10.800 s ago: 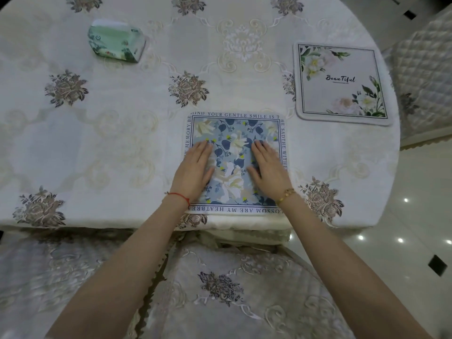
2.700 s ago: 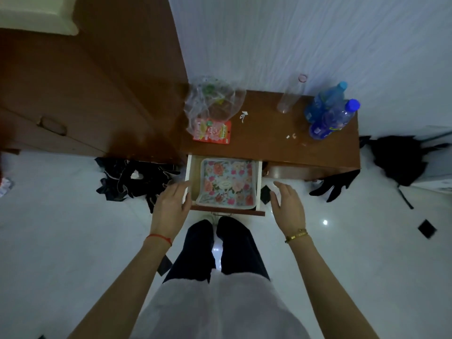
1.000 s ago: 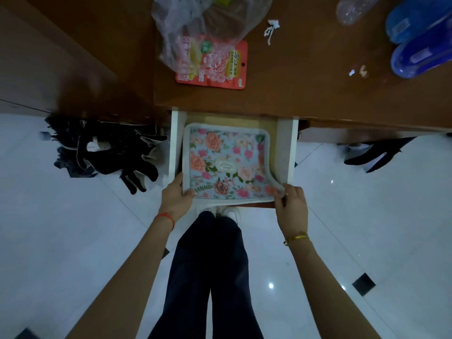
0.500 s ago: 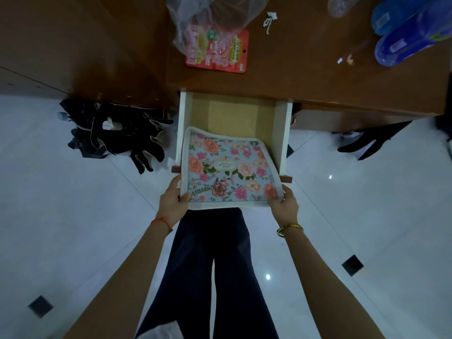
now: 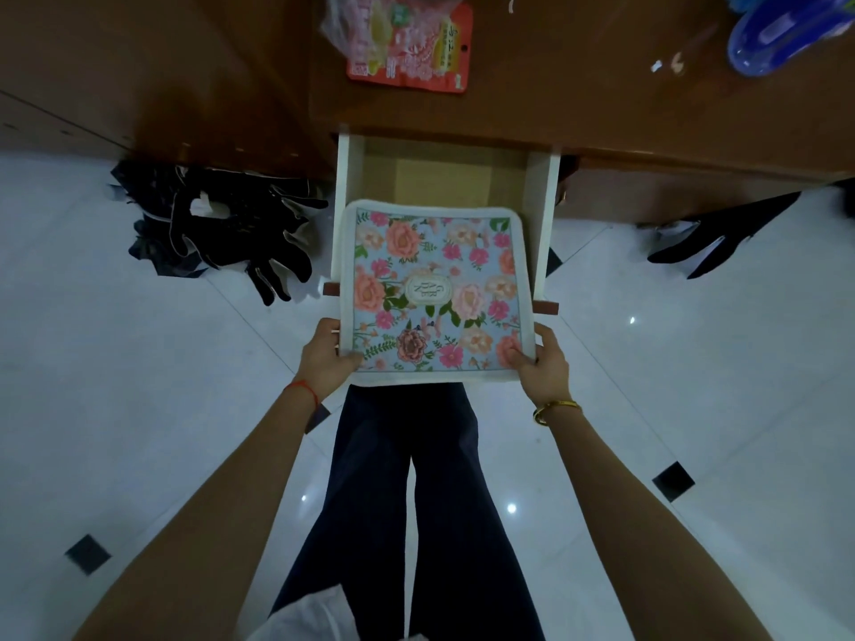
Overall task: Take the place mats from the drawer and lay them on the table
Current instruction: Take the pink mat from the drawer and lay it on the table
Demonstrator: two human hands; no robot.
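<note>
The floor [image 5: 139, 409] is pale glossy tile with small dark insets; dark garments [image 5: 222, 229] lie on it to the left of the drawer. The brown tabletop [image 5: 578, 99] runs across the far side, carrying a red packet [image 5: 416, 53] and a blue bottle [image 5: 777, 34] at far right. The drawer [image 5: 344, 187] stands pulled out below it, its far floor bare. The mat [image 5: 437, 289], floral on pale blue with a white border, is held level over the drawer's near half, clear of its sides. The left hand [image 5: 324, 358] pinches the near left corner, thumb on top; the right hand [image 5: 543, 367] pinches the near right corner likewise. Gripping both corners likely keeps the limp mat flat for carrying. Judged: withdrawal nearly complete; carrying to the table remains.
</note>
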